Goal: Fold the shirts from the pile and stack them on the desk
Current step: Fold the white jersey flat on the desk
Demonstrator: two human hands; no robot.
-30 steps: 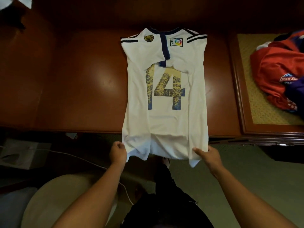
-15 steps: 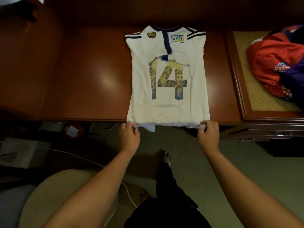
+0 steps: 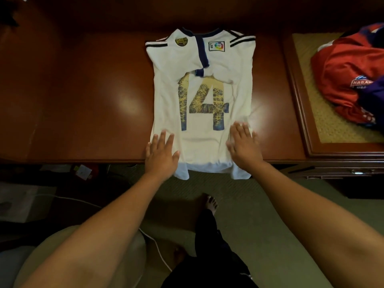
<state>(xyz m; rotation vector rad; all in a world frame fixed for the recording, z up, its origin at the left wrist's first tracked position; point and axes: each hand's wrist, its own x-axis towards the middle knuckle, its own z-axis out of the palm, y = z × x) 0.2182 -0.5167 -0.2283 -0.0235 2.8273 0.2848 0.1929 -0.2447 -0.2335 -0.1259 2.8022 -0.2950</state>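
I see my left hand (image 3: 161, 153) and right hand (image 3: 244, 145) lying flat, fingers straight, pressing the white shirt (image 3: 202, 100) near its hem, which overhangs the bench (image 3: 83, 100) front edge. Bare wood spreads wide to the left; the pile (image 3: 351, 80) sits well apart on the right.

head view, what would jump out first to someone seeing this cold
A white shirt with a big gold 14 lies in the middle of the dark wooden desk, hem hanging over the near edge. The left hand and right hand press flat on its lower corners. A red shirt sits heaped at the right.
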